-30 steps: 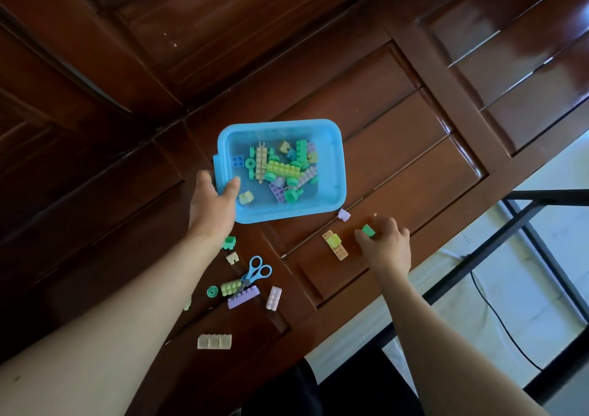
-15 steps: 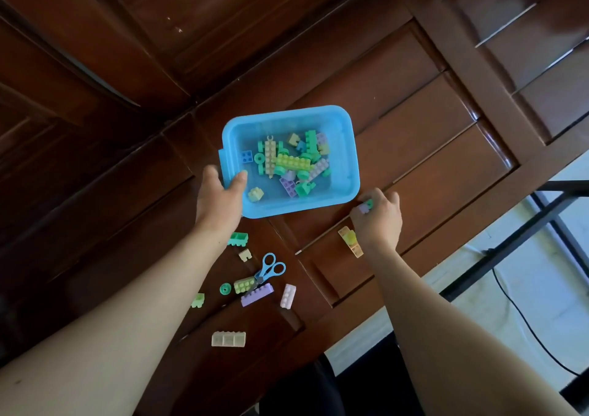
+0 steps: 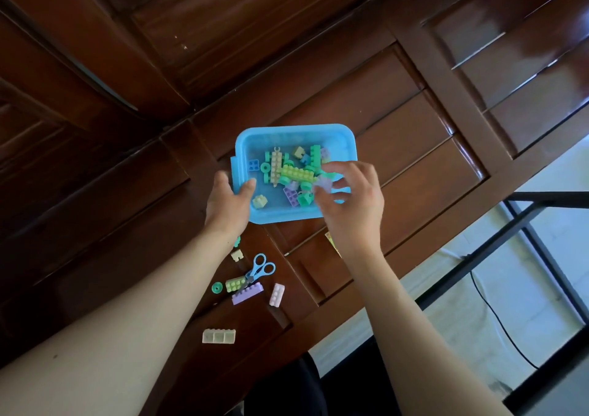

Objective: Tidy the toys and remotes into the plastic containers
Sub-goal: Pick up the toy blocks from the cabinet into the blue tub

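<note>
blue container (image 3: 294, 129) sits on the wooden surface (image 3: 414, 167), part full of pastel bricks (image 3: 294, 172). left hand (image 3: 228, 203) grips its corner, thumb hooked over the rim and fingers outside the wall, probably to stop the tub sliding while stuff gets dropped in. right hand (image 3: 353, 205) hovers over the tub's side nearest it, fingers loosely spread and bent. a blurred lilac piece (image 3: 323, 184) is at its fingertips; can't tell if it's pinched or already let go. looks like a drop-in step. leftovers: a yellow-green brick (image 3: 331, 240) half hidden just under the right wrist. below the left wrist there's a cluster of scissors (image 3: 259, 269), purple brick (image 3: 247, 293) and small bits, with a cream brick (image 3: 218, 336) further back along the forearm. no remotes in view. judgement: roughly half done on toys.
</note>
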Action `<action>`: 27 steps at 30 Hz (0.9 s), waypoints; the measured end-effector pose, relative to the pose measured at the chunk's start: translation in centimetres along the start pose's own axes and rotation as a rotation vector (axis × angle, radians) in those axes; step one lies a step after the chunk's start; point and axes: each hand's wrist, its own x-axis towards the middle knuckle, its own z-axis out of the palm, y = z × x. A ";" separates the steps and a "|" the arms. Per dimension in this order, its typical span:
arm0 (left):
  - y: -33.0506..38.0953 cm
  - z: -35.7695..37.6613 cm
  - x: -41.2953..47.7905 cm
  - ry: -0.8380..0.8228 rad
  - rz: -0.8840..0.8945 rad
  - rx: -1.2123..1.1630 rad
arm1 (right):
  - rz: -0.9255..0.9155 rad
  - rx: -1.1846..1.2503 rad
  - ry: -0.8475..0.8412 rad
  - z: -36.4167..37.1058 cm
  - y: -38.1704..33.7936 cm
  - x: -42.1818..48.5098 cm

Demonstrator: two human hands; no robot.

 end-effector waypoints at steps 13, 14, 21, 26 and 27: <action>-0.7 -0.1 -0.3 0.004 0.030 0.012 | 0.225 -0.312 0.074 -0.6 8.1 -4.2; -0.8 -0.1 -0.3 0.003 0.029 0.011 | 0.227 -0.395 -0.013 -0.1 9.0 -4.7; -1.7 -0.6 0.0 -0.002 0.026 0.016 | 0.240 -0.604 -0.188 2.4 11.5 -5.5; -2.1 -1.4 0.1 0.014 0.038 -0.001 | 0.203 -0.610 -0.145 2.9 11.2 -5.4; -2.1 -1.6 0.1 0.015 0.039 -0.009 | 0.231 -0.570 -0.101 2.7 10.8 -5.4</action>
